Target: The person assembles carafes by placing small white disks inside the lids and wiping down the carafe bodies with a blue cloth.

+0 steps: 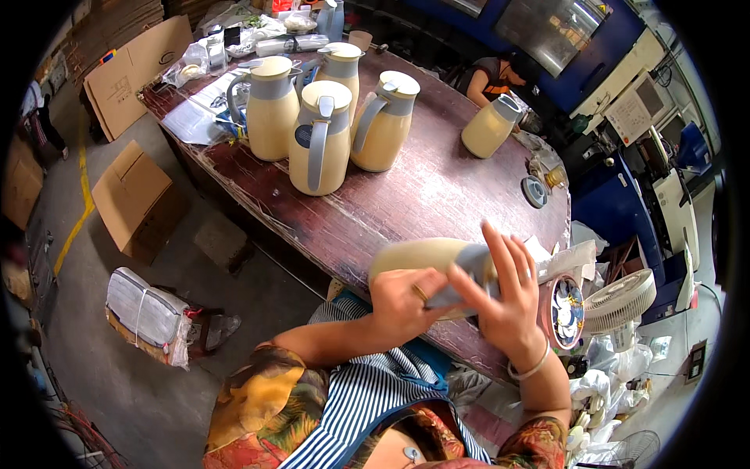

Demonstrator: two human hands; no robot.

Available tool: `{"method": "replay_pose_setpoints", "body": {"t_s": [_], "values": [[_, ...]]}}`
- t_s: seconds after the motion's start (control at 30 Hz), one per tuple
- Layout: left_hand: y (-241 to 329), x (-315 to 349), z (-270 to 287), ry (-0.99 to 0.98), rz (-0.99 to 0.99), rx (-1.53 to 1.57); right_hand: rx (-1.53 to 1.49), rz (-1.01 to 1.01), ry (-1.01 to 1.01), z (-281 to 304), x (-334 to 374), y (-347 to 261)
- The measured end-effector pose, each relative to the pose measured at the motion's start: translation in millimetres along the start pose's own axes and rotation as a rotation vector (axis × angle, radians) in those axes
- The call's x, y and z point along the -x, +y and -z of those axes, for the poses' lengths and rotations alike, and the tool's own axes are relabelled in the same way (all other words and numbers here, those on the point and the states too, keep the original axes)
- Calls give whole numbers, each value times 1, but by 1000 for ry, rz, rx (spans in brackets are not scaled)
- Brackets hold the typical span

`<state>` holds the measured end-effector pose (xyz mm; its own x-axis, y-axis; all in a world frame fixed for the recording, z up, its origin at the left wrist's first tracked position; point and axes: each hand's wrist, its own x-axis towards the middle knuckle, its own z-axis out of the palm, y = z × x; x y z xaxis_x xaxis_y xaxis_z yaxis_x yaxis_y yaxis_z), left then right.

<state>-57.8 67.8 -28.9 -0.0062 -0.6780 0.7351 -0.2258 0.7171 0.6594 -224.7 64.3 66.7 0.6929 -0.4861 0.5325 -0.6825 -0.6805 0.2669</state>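
- One cream-and-grey jug (414,254) lies sideways between both hands, at the worktop (344,227)'s near edge.
- Left hand (402,301): grip clasping the jug's near side.
- Right hand (508,301): grip loose, fingers spread beside its grey end.

Six cream jugs (414,254), one striped apron (355,406), one pink tub (545,311), one ring (419,291), one bracelet (531,367).

Left hand (400,301) perhaps curled, right (509,305) splayed

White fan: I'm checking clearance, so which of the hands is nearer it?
Right. The right hand is left of the white fan; the left hand is farther left, at the jug.
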Motion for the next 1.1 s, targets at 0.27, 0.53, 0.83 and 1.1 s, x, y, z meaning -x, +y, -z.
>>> {"method": "replay_pose_setpoints", "body": {"t_s": [0.27,0.53,0.83,1.1], "values": [[-108,-24,-22,414,232,-190,-279,-347,218,-126,-7,24],[-193,-13,25,241,377,-55,-1167,-984,-25,-289,-13,36],[-222,-3,51,-324,121,-446,-1508,-1023,-197,-365,-53,83],[-271,-17,6,-775,-21,-631,207,-782,-191,-307,-50,339]]}}
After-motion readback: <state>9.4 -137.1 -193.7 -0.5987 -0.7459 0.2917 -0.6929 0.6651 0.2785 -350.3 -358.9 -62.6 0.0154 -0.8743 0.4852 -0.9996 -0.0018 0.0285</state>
